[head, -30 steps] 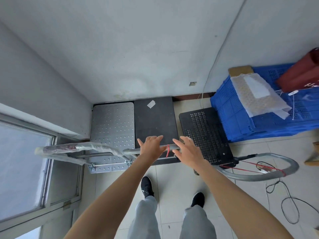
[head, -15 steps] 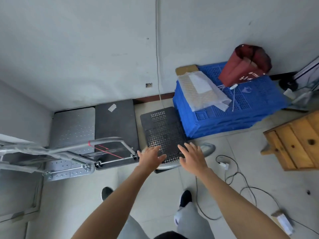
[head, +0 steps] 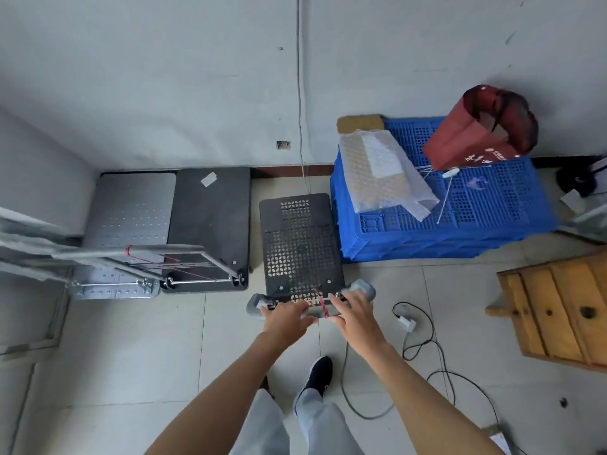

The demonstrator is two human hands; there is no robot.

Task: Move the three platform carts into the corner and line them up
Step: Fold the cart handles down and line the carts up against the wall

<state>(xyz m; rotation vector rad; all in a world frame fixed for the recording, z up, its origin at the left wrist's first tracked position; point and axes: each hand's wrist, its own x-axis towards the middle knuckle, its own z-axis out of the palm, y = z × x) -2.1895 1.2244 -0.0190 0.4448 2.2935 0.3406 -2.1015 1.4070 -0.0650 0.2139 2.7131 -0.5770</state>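
Three carts are sitting on the floor: silver cart [head: 131, 208] in the corner, black cart [head: 210, 218] alongside it, perforated cart [head: 300, 244] apart, just beside blue crates [head: 460, 231]. Two hands are on its grey handle [head: 363, 288]: left hand [head: 285, 318] is curling round it, right hand [head: 356, 311] is lying over it, grip unclear.

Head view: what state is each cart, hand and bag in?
silver cart, parked in the corner.
flat black cart, parked beside it.
perforated black cart, apart, short of the wall.
left hand, on grey handle, grip unclear.
right hand, laid open on that handle.
red bag, open, on blue crates.
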